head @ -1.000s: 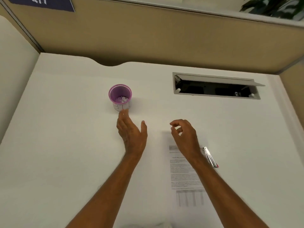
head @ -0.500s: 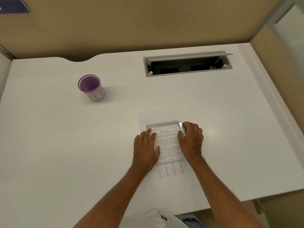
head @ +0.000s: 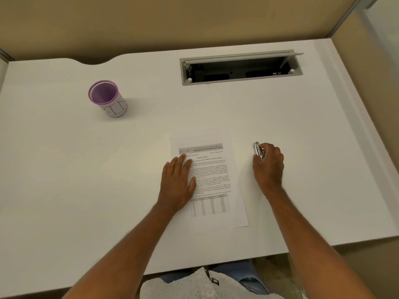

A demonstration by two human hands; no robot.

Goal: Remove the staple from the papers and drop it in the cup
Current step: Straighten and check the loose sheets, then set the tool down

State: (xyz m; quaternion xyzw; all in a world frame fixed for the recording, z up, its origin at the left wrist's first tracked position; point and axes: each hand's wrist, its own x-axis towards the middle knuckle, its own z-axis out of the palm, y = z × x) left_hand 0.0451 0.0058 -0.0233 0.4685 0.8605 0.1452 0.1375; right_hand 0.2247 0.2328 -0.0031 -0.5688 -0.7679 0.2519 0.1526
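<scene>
Papers (head: 212,182), thin and limp, lay pinned under flat, spread left hand (head: 178,184); right hand (head: 268,164) pinched the stiff metal staple remover (head: 258,151); staple itself too small to see.

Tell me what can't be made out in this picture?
- Staple: too small to find on the papers, head view.
- Cup contents: its wall hides the bottom.
- Tool: mostly covered by the right hand.
- Papers' left edge: under the left hand.
- Print: too small to read.
</scene>
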